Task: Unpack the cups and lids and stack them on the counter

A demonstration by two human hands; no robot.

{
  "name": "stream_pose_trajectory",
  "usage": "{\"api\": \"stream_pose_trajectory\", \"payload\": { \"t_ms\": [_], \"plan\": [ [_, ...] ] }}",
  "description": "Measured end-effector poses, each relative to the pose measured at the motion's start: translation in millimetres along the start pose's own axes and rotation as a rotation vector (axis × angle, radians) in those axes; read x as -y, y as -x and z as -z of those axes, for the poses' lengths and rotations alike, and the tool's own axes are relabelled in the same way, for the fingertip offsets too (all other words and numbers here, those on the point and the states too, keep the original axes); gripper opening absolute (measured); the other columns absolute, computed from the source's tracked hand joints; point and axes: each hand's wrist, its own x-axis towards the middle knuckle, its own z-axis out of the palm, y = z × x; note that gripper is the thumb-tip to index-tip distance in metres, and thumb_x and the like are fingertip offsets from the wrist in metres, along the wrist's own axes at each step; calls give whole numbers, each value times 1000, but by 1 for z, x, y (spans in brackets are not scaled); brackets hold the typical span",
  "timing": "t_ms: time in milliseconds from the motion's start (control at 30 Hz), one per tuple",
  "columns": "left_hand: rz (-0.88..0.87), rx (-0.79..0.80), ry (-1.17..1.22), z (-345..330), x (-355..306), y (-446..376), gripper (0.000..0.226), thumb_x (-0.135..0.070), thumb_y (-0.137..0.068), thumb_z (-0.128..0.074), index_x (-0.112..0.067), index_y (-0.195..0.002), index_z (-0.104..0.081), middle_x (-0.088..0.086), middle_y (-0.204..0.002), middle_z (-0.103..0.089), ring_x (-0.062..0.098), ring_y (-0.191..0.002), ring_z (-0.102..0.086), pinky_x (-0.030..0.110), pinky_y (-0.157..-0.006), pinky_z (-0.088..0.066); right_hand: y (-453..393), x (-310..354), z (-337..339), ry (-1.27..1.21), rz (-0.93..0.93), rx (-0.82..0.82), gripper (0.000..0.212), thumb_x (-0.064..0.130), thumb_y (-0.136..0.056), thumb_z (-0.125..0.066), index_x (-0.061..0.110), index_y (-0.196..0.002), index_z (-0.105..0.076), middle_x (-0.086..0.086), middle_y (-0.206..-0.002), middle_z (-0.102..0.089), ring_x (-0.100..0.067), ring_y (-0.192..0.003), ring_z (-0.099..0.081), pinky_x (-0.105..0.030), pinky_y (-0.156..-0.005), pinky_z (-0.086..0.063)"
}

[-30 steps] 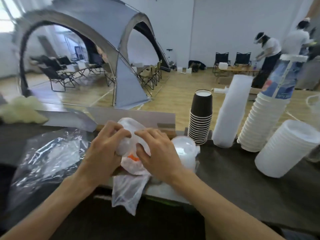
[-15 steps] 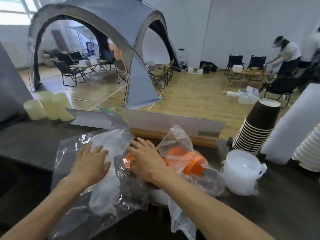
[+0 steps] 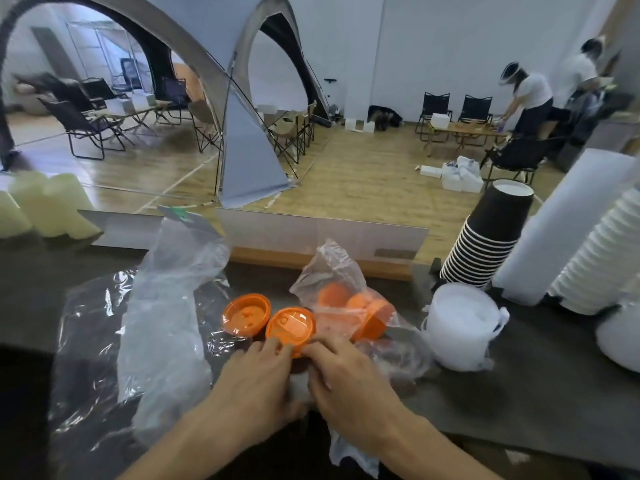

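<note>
- Centrally, the left hand (image 3: 258, 382) and the right hand (image 3: 349, 379) meet at the near edge of a round orange plastic lid (image 3: 290, 328); the fingers (image 3: 273, 344) of both hands curl in and pinch its rim.
- That lid lies on the dark tabletop (image 3: 540, 393), touching a second orange plastic lid (image 3: 246, 314) just to its left, which lies free with its inner side up.
- Just right of the held lid, a crumpled clear plastic bag (image 3: 332, 271) holds more orange lids (image 3: 367, 317); its mouth opens toward the hands.
- To the left, a long empty clear plastic sleeve (image 3: 166, 323) lies crumpled over a flat sheet of clear wrapping (image 3: 86, 341) spread on the tabletop.
- Right of the bag stands a short stack of translucent white lids in a clear bag (image 3: 462, 327).
- Behind it stands an upside-down stack of black paper cups with white rims (image 3: 488, 237), beside a tall white wrapped sleeve of cups (image 3: 568, 223) and a leaning stack of white ribbed cups (image 3: 602, 258).
- At the far left edge, pale yellow cylinders (image 3: 45, 202) stand on the tabletop.
- Beyond the tabletop, a grey dome tent (image 3: 249, 157), folding chairs and two people in white shirts (image 3: 533, 98) occupy a wooden floor.
</note>
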Motion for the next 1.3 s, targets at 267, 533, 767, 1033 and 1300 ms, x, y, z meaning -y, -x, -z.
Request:
{"api": "stream_pose_trajectory", "payload": {
  "t_ms": [267, 533, 767, 1033, 1300],
  "plan": [
    [95, -61, -172, -50, 85, 14, 79, -60, -39, -82, -20, -105, -66, -1, -100, -66, 23, -73, -72, 38, -56, -57, -17, -14, -25, 228, -205, 84, 29, 30, -99, -49, 28, -128, -53, 2, -131, -53, -18, -120, -53, -38, -104, -44],
    [35, -439, 237, -42, 75, -2, 51, -63, -82, -46, -26, -112, -63, -7, -114, -60, 17, -106, -59, 36, -90, -50, 6, 1, -13, 53, -235, -233, 12, 33, -96, -59, 35, -106, -62, 19, -107, -56, -1, -97, -51, -22, -90, -44],
    [257, -187, 380, -45, 74, -86, 67, -42, -96, -48, -22, -156, -29, 18, -164, -19, 37, -150, -21, 49, -122, -19, 25, 28, -7, -84, -254, -244, 20, 30, -95, -58, 41, -112, -58, 27, -102, -51, 6, -98, -54, -14, -85, -48],
    [138, -250, 231, -55, 93, -70, 51, -26, -91, -55, -25, -142, -47, 5, -140, -55, 39, -129, -46, 49, -108, -40, -40, 24, -44, -121, -300, -130, 73, 30, -95, -66, 24, -155, -26, 5, -161, -20, -11, -149, -18, -20, -118, -13],
    [428, -731, 1246, -42, 91, -40, 27, -12, -96, -61, -23, -121, -62, -1, -111, -71, 16, -101, -67, 38, -94, -53, -70, -6, -68, -59, -442, -100, 96, 47, -79, -77, 31, -154, -19, -1, -153, -29, -24, -142, -32, -39, -117, -28]
  ]
}}
